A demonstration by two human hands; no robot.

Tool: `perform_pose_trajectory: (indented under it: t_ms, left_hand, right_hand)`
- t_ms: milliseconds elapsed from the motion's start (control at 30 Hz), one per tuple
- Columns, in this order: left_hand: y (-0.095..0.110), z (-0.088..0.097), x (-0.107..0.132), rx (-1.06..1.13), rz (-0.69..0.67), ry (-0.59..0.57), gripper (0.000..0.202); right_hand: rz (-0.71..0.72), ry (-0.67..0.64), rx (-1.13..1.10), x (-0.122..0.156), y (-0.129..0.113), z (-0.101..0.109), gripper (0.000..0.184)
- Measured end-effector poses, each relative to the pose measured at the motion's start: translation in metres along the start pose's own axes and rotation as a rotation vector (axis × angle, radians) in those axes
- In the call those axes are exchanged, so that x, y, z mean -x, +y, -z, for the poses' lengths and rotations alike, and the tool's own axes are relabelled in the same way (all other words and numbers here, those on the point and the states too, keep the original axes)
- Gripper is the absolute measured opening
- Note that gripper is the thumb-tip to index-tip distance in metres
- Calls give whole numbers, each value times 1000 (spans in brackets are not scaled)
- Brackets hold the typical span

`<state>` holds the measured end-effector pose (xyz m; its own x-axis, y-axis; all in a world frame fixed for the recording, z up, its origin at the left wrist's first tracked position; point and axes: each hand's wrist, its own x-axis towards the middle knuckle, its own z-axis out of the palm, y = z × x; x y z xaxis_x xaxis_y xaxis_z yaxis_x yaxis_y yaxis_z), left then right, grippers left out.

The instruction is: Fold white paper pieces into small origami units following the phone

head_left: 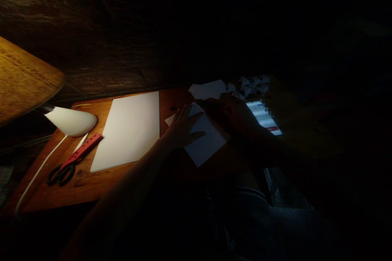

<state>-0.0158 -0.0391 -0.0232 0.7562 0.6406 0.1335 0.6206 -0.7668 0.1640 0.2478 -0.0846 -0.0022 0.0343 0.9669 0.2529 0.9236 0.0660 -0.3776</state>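
Note:
A square-looking sheet of white paper (206, 144) lies turned cornerwise on the wooden table. My left hand (180, 130) rests flat on its left part, fingers spread. On the far right side of the sheet, my right hand (235, 112) is in deep shadow, close to the paper's upper edge. Its fingers are too dark to make out, and I cannot tell whether they grip anything. Behind the hands lies another piece of white paper (208, 89), with several small folded paper pieces (246, 86) to its right.
A larger white sheet or stack (128, 130) lies left of my hands. Beyond it are black-handled scissors (65, 174), a red strip with holes (82, 151), and a lamp's white base (73, 122), cord and shade (26, 77). A lit phone (262, 116) lies to the right.

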Motion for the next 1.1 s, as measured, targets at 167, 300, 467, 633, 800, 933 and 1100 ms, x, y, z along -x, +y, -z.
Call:
perform_pose_trajectory:
  t_ms: [167,300,467,633,800,933,1100]
  left_hand:
    - [0,1,1,-5,14,22,76]
    - [-5,0,2,-11,46,47,75]
    - [-11,-2,2,-14,69,70,76]
    - [-21,3,1,-16,111,85,81]
    - [-26,11,1,5,114,14,76]
    - [-23,16,-2,10,123,6,74]
    - [-24,25,-7,-28,309,85,76]
  right_hand:
    - [38,72,-59,-10,-1,16,12]
    - [-21,97,-53,-45,2,13,11]
    - [-35,136,-3,-82,-6,-4,16]
    - [-51,175,-11,-85,-14,-16,24]
    - [-83,226,27,-79,-14,-18,25]
    - [-136,174,43,-73,-22,-19,22]
    - [-153,100,49,-63,-28,-17,25]
